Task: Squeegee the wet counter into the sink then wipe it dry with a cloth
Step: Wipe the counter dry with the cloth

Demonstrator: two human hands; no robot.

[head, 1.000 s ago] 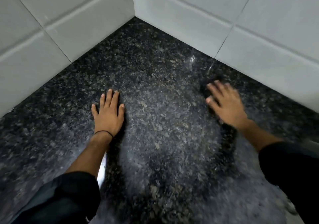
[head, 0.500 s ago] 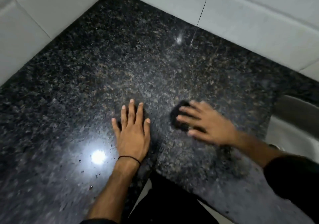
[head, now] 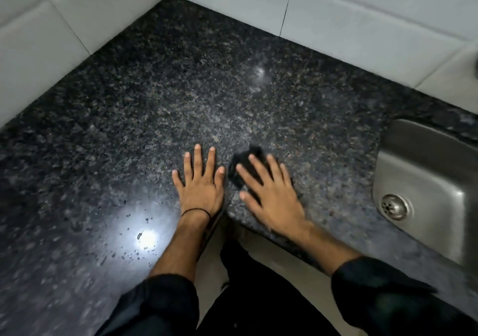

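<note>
Right hand (head: 269,196) pressing flat, fingers spread, on dark cloth (head: 245,166), cloth poking out far-left of fingertips, left hand (head: 200,180) lying open on counter (head: 181,102), gripping nothing, sink (head: 424,180) sitting right.

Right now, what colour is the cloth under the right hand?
Black, seen in the head view: the cloth lies under the right hand.

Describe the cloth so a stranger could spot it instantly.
Start at the steel sink on the right, then move left across the speckled granite counter to the right hand. The black cloth lies flat under its fingers; the left hand beside it covers nothing.
</note>
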